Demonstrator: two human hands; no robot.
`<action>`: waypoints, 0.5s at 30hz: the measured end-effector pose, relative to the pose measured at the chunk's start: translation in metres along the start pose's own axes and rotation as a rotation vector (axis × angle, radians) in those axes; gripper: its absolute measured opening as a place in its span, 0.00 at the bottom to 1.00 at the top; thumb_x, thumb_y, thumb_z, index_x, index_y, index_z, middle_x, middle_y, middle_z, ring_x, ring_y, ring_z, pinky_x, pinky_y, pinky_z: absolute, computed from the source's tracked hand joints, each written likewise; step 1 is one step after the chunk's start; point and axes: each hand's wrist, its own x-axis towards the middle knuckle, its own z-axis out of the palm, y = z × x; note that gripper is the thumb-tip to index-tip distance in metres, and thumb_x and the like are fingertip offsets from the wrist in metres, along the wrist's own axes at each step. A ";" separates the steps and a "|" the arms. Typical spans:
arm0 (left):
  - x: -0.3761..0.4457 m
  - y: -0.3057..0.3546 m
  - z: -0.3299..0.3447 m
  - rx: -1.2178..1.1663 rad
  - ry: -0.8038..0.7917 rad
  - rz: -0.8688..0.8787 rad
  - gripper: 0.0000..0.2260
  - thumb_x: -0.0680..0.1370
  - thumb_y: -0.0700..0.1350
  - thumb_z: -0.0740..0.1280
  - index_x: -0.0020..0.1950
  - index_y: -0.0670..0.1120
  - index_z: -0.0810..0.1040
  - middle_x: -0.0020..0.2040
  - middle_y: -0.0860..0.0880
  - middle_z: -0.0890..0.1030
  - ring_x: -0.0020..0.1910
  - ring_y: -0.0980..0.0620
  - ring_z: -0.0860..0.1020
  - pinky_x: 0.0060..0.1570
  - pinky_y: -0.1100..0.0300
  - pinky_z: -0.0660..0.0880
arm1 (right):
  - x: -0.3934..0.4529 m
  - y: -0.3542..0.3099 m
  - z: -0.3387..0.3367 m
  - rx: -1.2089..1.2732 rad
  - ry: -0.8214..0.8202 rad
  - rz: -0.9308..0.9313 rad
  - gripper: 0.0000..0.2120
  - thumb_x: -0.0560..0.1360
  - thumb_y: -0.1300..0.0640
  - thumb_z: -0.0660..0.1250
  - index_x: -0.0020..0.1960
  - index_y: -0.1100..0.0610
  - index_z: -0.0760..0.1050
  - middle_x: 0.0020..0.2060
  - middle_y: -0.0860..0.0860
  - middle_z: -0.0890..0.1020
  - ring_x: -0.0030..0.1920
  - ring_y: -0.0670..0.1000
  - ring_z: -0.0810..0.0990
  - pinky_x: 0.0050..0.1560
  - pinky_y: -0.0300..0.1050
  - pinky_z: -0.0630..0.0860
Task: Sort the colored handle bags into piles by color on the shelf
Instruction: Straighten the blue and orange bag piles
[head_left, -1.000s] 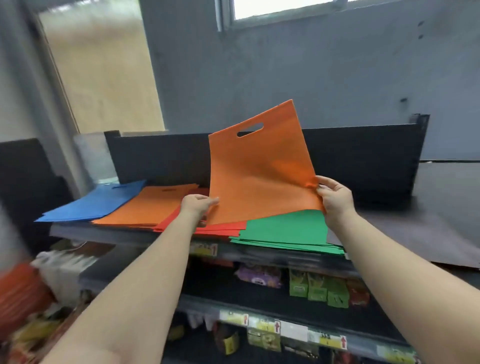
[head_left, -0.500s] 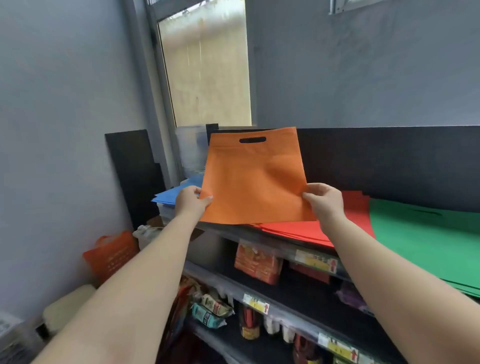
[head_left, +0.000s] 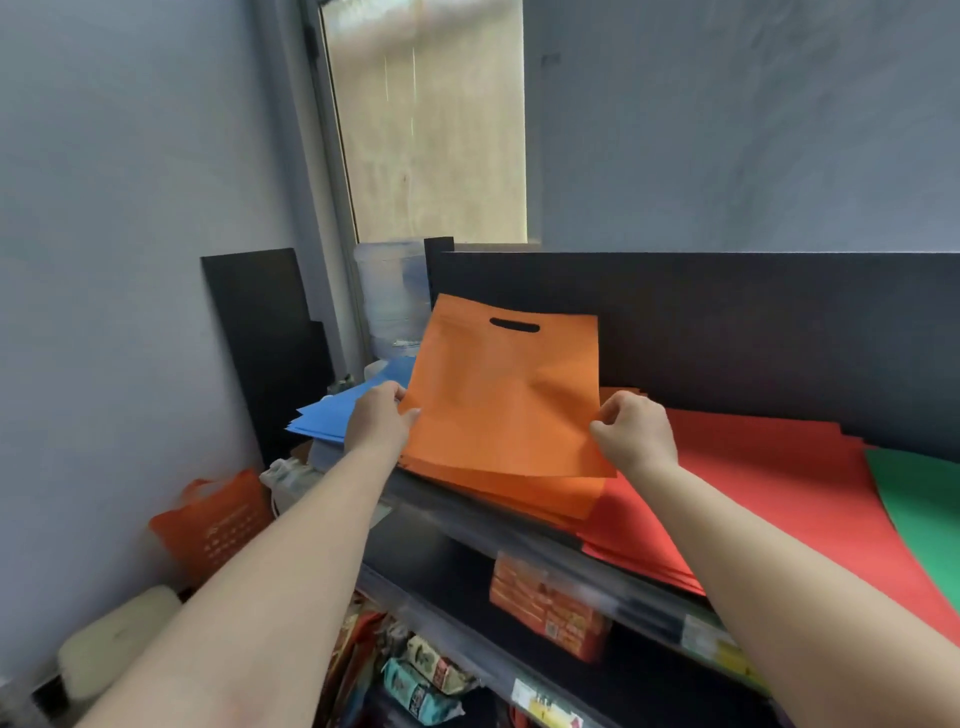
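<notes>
Left hand (head_left: 378, 422) and right hand (head_left: 635, 432) gripping orange bag (head_left: 506, 400), above orange pile (head_left: 524, 493)

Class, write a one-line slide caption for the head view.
Both hands lower an orange handle bag over the orange pile.

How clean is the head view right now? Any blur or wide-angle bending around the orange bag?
Head view: orange bag and both hands, left, right, are sharp; the orange basket low left and shelf goods are smeared; forearms stretch at the edges; light is soft, no glare.
</notes>
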 end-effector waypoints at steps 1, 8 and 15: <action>0.008 -0.001 0.006 0.014 -0.008 0.006 0.07 0.78 0.45 0.67 0.53 0.43 0.75 0.47 0.48 0.75 0.44 0.49 0.73 0.42 0.56 0.70 | 0.004 0.002 0.004 -0.030 -0.011 0.011 0.04 0.72 0.60 0.66 0.46 0.58 0.78 0.47 0.55 0.81 0.49 0.55 0.78 0.42 0.43 0.71; 0.055 -0.012 0.050 0.086 -0.128 0.074 0.08 0.78 0.45 0.67 0.52 0.43 0.75 0.54 0.45 0.78 0.47 0.49 0.73 0.44 0.57 0.69 | 0.022 0.012 0.022 -0.186 -0.081 0.160 0.04 0.71 0.60 0.66 0.38 0.59 0.76 0.39 0.53 0.80 0.39 0.53 0.78 0.33 0.40 0.68; 0.063 -0.011 0.064 0.409 -0.352 0.157 0.13 0.78 0.51 0.65 0.58 0.45 0.72 0.59 0.46 0.74 0.57 0.45 0.74 0.53 0.53 0.72 | 0.014 0.004 0.021 -0.329 -0.229 0.394 0.05 0.69 0.58 0.65 0.37 0.56 0.70 0.36 0.50 0.76 0.37 0.51 0.76 0.31 0.39 0.69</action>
